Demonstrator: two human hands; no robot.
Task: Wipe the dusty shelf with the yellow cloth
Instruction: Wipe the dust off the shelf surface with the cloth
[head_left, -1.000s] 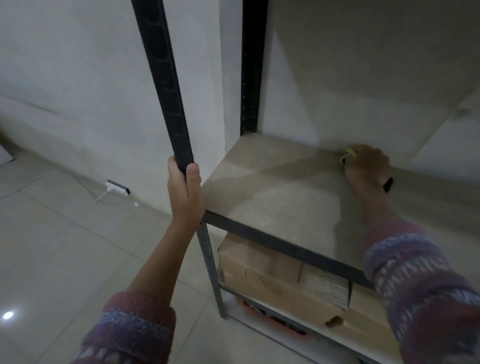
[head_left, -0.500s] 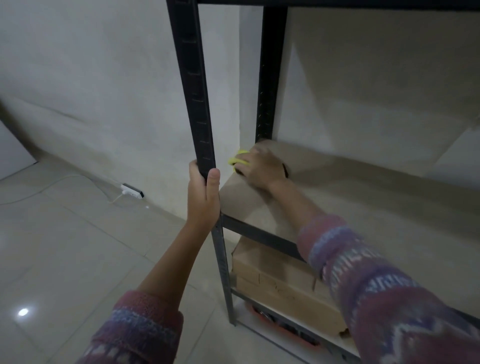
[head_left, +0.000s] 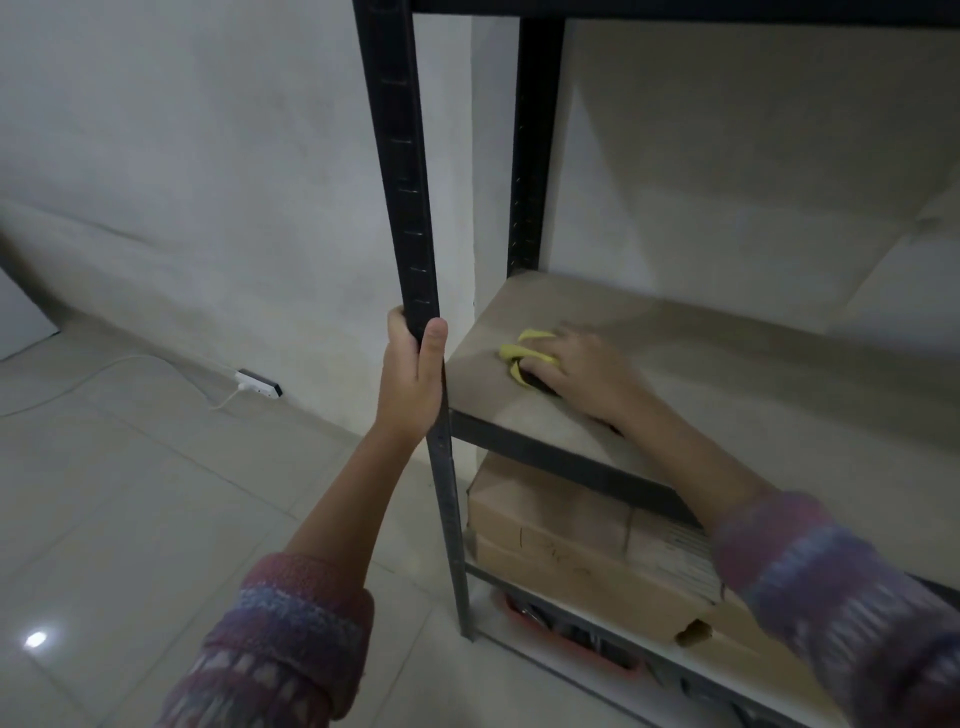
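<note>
Yellow cloth (head_left: 521, 353) on the shelf (head_left: 753, 405), near its left edge, just back from the front rail and close to the front post (head_left: 402, 182). Bare board open to the right and toward the back wall; little room leftward. Bunched beneath the right hand (head_left: 584, 371), pressed down under curled fingers (head_left: 566, 343), folds poking out past the fingertips toward the left edge. Visible strip running front to back. Left hand (head_left: 413, 384) wrapped tight round the post.
</note>
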